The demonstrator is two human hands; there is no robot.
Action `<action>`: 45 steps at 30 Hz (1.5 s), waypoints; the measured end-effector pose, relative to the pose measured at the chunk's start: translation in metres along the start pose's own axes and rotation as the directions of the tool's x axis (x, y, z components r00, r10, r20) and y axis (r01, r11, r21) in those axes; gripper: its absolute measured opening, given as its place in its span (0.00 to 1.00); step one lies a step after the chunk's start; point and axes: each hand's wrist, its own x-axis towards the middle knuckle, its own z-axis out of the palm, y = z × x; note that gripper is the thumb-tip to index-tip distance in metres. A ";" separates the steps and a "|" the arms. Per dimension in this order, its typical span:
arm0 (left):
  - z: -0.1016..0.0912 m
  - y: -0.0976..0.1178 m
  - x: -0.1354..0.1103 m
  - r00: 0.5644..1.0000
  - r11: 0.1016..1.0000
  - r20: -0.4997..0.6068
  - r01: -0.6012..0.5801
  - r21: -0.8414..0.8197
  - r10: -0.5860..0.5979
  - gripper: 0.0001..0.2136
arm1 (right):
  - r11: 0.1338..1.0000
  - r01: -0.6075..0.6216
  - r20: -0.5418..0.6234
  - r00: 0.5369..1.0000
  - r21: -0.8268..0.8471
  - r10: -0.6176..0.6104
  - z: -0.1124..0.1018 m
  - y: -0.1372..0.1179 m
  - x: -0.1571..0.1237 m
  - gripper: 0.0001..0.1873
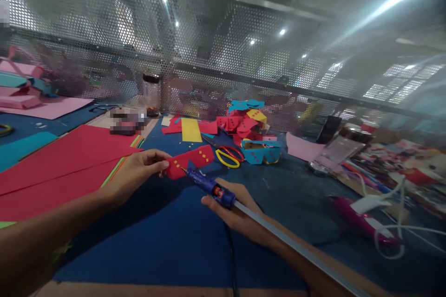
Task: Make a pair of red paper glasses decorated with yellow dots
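Observation:
My left hand (153,167) pinches the left end of a red paper cutout (191,161) shaped like glasses, dotted with small yellow squares. In my right hand (237,202) is a blue hot glue gun (205,183), with a long clear glue stick (278,229) running out of its back. The gun's tip points at the red cutout near its left part; whether it touches cannot be made out. Just beyond the cutout lie scissors (228,158) with yellow and red handles. A yellow paper strip (191,130) rests behind, with tiny yellow bits near it.
Large red sheets (69,167) are stacked at left. Blue paper glasses (261,152) stand before a pile of red paper pieces (240,125). At right are a tipped clear jar (341,148), a magenta tool (362,220) and white cables. A perforated metal screen (198,32) stands behind.

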 end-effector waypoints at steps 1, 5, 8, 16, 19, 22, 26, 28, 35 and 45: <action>0.000 0.001 -0.001 1.000 1.000 0.000 0.004 0.002 -0.004 0.10 | 1.000 -0.009 0.014 1.000 -0.010 0.009 0.000 0.000 0.000 0.20; 0.002 0.006 -0.003 1.000 1.000 0.015 0.001 -0.001 -0.001 0.10 | 0.998 -0.043 0.041 0.998 -0.046 0.045 0.002 0.002 0.001 0.20; 0.003 0.006 -0.003 1.000 1.000 0.020 0.007 -0.010 -0.007 0.10 | 0.996 -0.057 0.045 0.997 -0.070 0.060 0.003 0.004 0.001 0.20; 0.001 0.002 -0.003 0.999 0.999 0.036 0.012 -0.029 -0.011 0.10 | 0.994 -0.077 0.059 0.995 -0.077 0.082 0.004 0.005 0.002 0.21; 0.000 0.001 -0.003 0.999 0.999 0.043 0.014 -0.032 -0.012 0.10 | 0.994 -0.075 0.054 0.995 -0.082 0.080 0.004 0.005 0.002 0.21; 0.000 0.001 -0.003 0.999 0.999 0.043 0.012 -0.039 -0.011 0.10 | 0.993 -0.088 0.045 0.995 -0.074 0.091 0.004 0.005 0.002 0.21; 0.001 0.002 -0.003 0.999 0.999 0.035 0.010 -0.036 -0.009 0.10 | 0.992 -0.101 0.033 0.994 -0.069 0.103 0.005 0.004 0.002 0.21; 0.001 0.003 -0.004 0.999 0.999 0.034 0.013 -0.034 -0.011 0.09 | 0.993 -0.103 0.030 0.994 -0.062 0.105 0.005 0.004 0.002 0.21; 0.000 0.002 -0.002 1.000 1.000 0.003 0.021 -0.019 -0.021 0.10 | 0.999 -0.037 0.004 0.999 -0.011 0.037 0.001 -0.001 -0.001 0.20; -0.006 -0.002 0.002 0.999 0.997 -0.041 -0.009 -0.080 0.006 0.11 | 0.955 -0.245 -0.156 0.950 0.169 0.271 -0.011 0.000 0.003 0.19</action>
